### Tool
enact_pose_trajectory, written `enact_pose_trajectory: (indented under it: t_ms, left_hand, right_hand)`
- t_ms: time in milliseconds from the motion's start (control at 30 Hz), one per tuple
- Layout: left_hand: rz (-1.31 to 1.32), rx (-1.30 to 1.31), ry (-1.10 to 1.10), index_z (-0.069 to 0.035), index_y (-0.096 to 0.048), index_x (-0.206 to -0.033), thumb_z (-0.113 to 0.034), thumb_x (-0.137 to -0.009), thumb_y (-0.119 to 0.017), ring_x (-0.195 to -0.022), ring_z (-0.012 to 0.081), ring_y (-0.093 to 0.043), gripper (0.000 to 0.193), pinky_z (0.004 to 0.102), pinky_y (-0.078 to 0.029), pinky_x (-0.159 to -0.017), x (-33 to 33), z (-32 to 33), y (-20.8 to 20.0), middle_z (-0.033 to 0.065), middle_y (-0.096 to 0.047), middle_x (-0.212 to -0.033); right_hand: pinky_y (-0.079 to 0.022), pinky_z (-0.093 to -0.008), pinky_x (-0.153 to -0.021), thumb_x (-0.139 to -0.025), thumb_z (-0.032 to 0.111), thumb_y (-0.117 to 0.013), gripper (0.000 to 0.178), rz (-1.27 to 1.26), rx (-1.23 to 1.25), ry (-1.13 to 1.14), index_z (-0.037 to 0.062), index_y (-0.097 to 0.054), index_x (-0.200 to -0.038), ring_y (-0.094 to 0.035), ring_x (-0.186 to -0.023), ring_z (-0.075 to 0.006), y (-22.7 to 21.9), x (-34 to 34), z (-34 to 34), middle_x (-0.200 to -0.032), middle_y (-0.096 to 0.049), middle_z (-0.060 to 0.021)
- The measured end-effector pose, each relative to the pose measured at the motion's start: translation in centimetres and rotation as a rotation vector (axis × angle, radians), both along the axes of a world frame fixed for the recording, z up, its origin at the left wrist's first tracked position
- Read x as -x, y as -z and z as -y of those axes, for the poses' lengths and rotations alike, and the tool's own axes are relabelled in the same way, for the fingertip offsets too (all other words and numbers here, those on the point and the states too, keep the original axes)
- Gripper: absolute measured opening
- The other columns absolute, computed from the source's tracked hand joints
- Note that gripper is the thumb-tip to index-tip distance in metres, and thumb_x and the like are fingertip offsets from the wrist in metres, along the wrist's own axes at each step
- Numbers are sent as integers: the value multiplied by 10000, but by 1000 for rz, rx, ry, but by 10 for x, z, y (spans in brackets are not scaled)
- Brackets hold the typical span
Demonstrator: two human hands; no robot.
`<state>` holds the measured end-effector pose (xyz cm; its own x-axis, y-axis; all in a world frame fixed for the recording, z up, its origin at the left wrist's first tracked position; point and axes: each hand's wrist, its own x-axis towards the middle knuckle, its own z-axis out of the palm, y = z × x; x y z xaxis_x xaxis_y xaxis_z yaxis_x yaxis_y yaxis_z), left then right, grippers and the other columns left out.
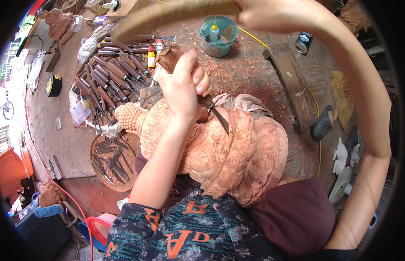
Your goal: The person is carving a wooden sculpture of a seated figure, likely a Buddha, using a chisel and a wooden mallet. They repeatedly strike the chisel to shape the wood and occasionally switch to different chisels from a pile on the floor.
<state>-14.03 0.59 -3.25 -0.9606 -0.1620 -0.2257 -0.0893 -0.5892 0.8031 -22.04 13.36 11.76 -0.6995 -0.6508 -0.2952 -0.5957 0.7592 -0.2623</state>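
Note:
Across my lap lies a reddish wooden statue (pixel 211 152), its surface cut with swirling relief and its knobby head at the left. My left hand (pixel 183 87) is wrapped round the wooden handle of a chisel (pixel 220 118). The dark blade slants down to the right, its tip at the statue's carved surface. High at the top, my right hand (pixel 268 15) is closed on the end of a wooden mallet (pixel 180 16). The mallet is smeared by motion, stretches to the left and is apart from the chisel's handle.
Several wooden-handled chisels (pixel 109 80) are heaped at the left, beside a yellow-labelled bottle (pixel 151 57). Nearer is a round tray (pixel 94 168) of loose blades. A teal bucket (pixel 216 50) stands beyond the statue among wood chips. A plank (pixel 294 82) and a dark clog (pixel 322 124) lie right.

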Motion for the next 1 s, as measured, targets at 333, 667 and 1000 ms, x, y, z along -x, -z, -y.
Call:
enact_pose_trajectory:
  t_ms: [333, 667, 1000]
  left_hand:
    - [-18, -50, 60, -132, -408, -724, -129, -904, -499, -343, 60, -291, 202, 224, -227, -329, 3, -6, 4, -35, -329, -481]
    - [-15, -28, 100, -109, -398, -698, -105, -891, -514, -343, 72, -305, 225, 232, -242, -328, 7, -16, 3, -21, -347, -483]
    - [-80, -48, 175, -97, -408, -697, -94, -872, -537, -344, 74, -315, 217, 240, -225, -329, 11, -27, 0, -20, -344, -473]
  right_hand:
    - [-467, -389, -842, -715, 31, -559, 505, -142, 155, 65, 15, -453, -1209, -572, -975, -270, 4, -12, -10, -1053, -585, -183]
    - [-474, -387, -791, -721, -9, -540, 414, -8, 206, 307, 23, -489, -1130, -587, -915, -248, 12, -5, -20, -1002, -608, -154]
    - [-468, -360, -770, -726, -10, -542, 369, 244, 294, 374, -8, -500, -1093, -581, -861, -214, -6, 0, -39, -949, -613, -124]
